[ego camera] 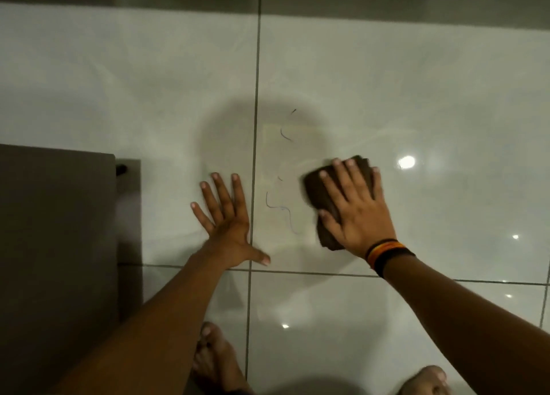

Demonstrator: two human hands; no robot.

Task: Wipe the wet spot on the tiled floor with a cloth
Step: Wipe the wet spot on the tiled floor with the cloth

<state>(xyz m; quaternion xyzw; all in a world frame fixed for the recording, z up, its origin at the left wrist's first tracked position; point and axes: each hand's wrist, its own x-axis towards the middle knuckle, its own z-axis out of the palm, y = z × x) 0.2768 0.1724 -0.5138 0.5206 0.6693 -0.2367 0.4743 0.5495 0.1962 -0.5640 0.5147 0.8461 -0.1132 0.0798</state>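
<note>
A folded dark brown cloth [320,195] lies flat on the glossy pale tiled floor [416,97], right of centre. My right hand [355,208] presses down on it with fingers spread; bands circle that wrist. Wet streaks and smears [285,156] shine on the tile just left of the cloth, with a few thin dark threads [281,208] lying in them. My left hand [226,219] rests palm down on the bare tile, fingers apart, left of a grout line and holding nothing.
A dark brown piece of furniture [56,231] stands at the left edge, close to my left arm. My bare feet [214,359] show at the bottom. Grout lines [256,97] cross the floor. A ceiling light reflects [406,161] right of the cloth.
</note>
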